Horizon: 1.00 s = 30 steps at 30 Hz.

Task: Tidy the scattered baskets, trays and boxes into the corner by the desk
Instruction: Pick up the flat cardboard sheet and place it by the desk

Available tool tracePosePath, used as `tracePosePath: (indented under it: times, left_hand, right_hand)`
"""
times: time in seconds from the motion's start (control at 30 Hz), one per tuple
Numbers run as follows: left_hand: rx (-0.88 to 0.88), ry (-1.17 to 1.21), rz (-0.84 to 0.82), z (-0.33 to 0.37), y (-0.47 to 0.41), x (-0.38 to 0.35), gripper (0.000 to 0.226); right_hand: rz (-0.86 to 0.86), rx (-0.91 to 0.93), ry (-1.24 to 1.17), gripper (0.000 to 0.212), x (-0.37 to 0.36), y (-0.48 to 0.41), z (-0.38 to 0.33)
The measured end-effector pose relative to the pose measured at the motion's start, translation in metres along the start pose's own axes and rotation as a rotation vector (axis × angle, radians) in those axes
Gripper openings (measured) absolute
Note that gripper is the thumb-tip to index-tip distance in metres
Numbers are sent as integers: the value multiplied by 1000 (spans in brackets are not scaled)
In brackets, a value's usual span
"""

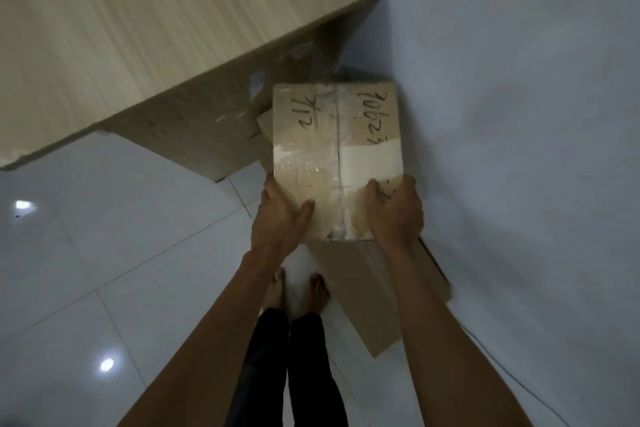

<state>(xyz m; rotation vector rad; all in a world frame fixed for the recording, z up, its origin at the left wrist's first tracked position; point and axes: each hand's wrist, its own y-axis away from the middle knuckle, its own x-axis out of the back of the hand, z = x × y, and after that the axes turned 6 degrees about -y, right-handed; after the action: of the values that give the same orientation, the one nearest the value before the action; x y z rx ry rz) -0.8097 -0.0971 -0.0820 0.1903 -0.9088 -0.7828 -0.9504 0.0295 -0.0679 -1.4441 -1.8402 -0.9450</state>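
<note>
Cardboard box (pixel 337 149), lengthwise twelve-to-six, gripped at its six o'clock end by left hand (pixel 280 218) and right hand (pixel 398 215), fingers (pixel 408 184) curled round it.

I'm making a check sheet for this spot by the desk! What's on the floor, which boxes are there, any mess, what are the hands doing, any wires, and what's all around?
Surface: white tiled floor, shiny, with two light reflections.
Job's things: taped cardboard box with handwriting on top, held over the corner; flat brown box on the floor beneath it; another box edge shows beside the desk.
Clutter: nothing seen.
Hands: left hand and right hand each grip a near corner of the taped cardboard box, thumbs on top.
Cables: thin cord on the floor near the wall.
Surroundings: wooden desk on the left, pale wall on the right, bare feet below.
</note>
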Motion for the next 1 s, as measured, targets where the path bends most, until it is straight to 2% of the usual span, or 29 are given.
tracePosePath:
  times: [0.13,0.27,0.3,0.4,0.5,0.6,0.7,0.8,1.0]
  left_hand:
    - [-86,-36,42,-11,-11,-15,92]
    - [-253,-222,322,-2,-26,-5,87]
    - [-332,-234,336,6,-37,0,83]
    - [-579,-533,182,27,-86,7,74]
    - [-719,-800,45,26,-119,10,71]
    - [-623,-787,89,14,-121,12,74]
    - [-445,-676,196,10,-109,4,77]
    - [-342,-554,240,21,-110,-9,78]
    - [-334,-576,260,38,-137,-16,78]
  right_hand:
    - [22,32,37,55,-21,-15,12]
    - [193,68,69,80,-25,-5,2]
    - [181,54,68,85,-27,6,-5]
    - [9,-14,77,98,-47,47,-21]
    - [-48,-72,133,103,-67,59,-18]
    - [-36,31,171,95,-66,39,-10]
    - [-66,268,191,83,-57,-3,0]
    - [-89,440,200,80,-50,-53,4]
    - [-50,477,154,75,-50,-85,-2]
